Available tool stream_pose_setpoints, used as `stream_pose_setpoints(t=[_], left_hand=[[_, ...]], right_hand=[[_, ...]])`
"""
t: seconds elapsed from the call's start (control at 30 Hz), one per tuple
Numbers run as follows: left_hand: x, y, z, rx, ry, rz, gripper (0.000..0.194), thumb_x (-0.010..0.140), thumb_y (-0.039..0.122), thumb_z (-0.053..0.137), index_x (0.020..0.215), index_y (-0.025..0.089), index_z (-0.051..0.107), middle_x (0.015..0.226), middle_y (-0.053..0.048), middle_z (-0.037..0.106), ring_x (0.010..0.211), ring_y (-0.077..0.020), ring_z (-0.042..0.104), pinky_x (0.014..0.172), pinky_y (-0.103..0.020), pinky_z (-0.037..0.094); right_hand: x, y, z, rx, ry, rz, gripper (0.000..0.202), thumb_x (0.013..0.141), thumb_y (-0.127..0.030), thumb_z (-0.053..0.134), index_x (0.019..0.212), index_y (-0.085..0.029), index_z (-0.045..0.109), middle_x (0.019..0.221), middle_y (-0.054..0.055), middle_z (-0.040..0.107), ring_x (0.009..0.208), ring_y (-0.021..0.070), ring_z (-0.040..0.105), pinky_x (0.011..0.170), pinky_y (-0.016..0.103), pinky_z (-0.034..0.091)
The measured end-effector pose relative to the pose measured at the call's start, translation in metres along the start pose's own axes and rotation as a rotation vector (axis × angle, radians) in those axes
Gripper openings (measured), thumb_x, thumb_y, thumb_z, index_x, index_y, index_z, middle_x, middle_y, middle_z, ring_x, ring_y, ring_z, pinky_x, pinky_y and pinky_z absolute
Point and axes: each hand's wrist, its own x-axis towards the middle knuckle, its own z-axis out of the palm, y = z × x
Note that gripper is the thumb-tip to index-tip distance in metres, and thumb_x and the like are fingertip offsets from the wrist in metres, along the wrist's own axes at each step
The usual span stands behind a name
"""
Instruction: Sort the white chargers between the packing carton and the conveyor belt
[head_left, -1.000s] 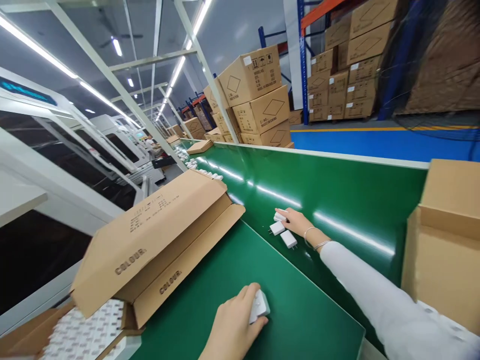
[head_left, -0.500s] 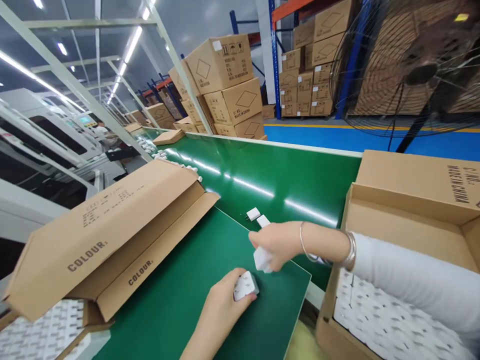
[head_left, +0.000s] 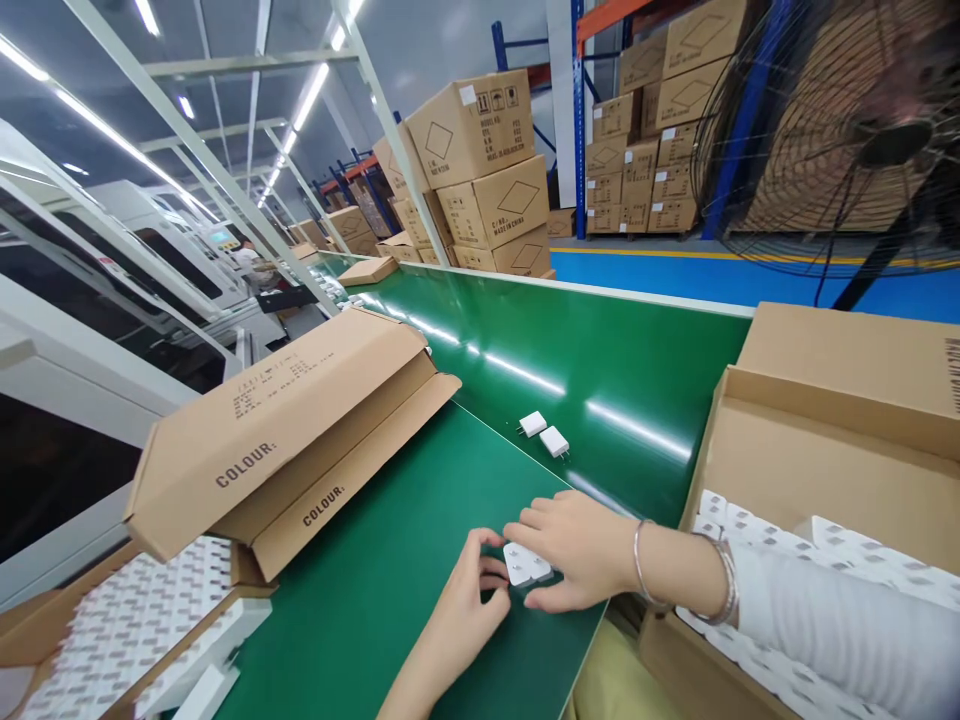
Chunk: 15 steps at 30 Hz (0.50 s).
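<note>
White plug chargers (head_left: 526,565), at least two side by side with prongs upward, are between my hands above the green work board (head_left: 360,560). My right hand (head_left: 581,545) closes on them from the right, fingers across the far side and thumb on the near side. On their left is my left hand (head_left: 469,600), its fingers bent and apart from the thumb, fingertips at the chargers' edge. My right palm hides part of them. Two more white chargers, one (head_left: 533,424) beside another (head_left: 554,441), lie on the green conveyor belt (head_left: 480,320) beyond.
At right, an open carton (head_left: 825,440) contains rows of white chargers. Another carton (head_left: 45,625) of them is at lower left, with white pieces (head_left: 206,650) beside it. A folded-lid cardboard box (head_left: 292,420) leans above. A fan (head_left: 892,140) stands behind the belt.
My right hand has come down and left beside my left hand, and its charger now sits against the other. My left hand's grip has loosened. The view has shifted left.
</note>
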Motion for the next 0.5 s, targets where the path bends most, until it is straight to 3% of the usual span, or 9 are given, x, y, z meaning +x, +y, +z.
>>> stream_pose_setpoints(t=[0.1, 0.17, 0.3, 0.4, 0.5], left_hand=[[-0.004, -0.010, 0.005, 0.214, 0.075, 0.090, 0.011, 0.072, 0.011, 0.048, 0.074, 0.021, 0.043, 0.078, -0.001, 0.053, 0.072, -0.0148, 0.052, 0.067, -0.025, 0.044], [-0.006, -0.013, 0.009, 0.318, 0.088, 0.126, 0.010, 0.073, 0.012, 0.045, 0.072, 0.021, 0.044, 0.077, -0.002, 0.052, 0.070, -0.0153, 0.050, 0.066, -0.025, 0.043], [-0.007, -0.012, 0.011, 0.293, 0.079, 0.170, 0.013, 0.078, 0.015, 0.040, 0.081, 0.021, 0.051, 0.083, -0.004, 0.057, 0.077, -0.0174, 0.054, 0.073, -0.027, 0.045], [0.000, -0.009, 0.009, 0.264, 0.084, 0.175, 0.018, 0.083, 0.021, 0.037, 0.073, 0.021, 0.052, 0.081, -0.005, 0.058, 0.079, -0.0183, 0.055, 0.076, -0.027, 0.045], [0.011, -0.005, 0.003, 0.249, 0.084, 0.149, 0.021, 0.078, 0.018, 0.038, 0.059, 0.020, 0.049, 0.075, -0.005, 0.057, 0.078, -0.0181, 0.055, 0.075, -0.026, 0.044]], right_hand=[[0.009, -0.010, 0.016, -0.067, 0.032, -0.019, 0.047, 0.084, -0.062, 0.045, 0.101, -0.019, 0.055, 0.081, 0.004, 0.064, 0.067, 0.0200, 0.060, 0.043, 0.027, 0.023], [0.014, -0.014, 0.023, -0.124, 0.029, -0.020, 0.049, 0.087, -0.062, 0.041, 0.104, -0.018, 0.054, 0.080, 0.007, 0.066, 0.064, 0.0197, 0.061, 0.042, 0.026, 0.023], [0.017, -0.014, 0.028, -0.186, -0.014, 0.008, 0.056, 0.089, -0.063, 0.038, 0.114, -0.015, 0.053, 0.081, 0.013, 0.069, 0.063, 0.0219, 0.065, 0.044, 0.026, 0.028], [0.017, -0.015, 0.028, -0.158, -0.029, 0.038, 0.060, 0.089, -0.063, 0.036, 0.118, -0.012, 0.052, 0.084, 0.017, 0.070, 0.065, 0.0254, 0.066, 0.042, 0.028, 0.027], [0.019, -0.014, 0.028, -0.128, -0.037, 0.035, 0.063, 0.090, -0.065, 0.030, 0.115, -0.012, 0.054, 0.083, 0.016, 0.070, 0.064, 0.0259, 0.066, 0.041, 0.029, 0.026]])
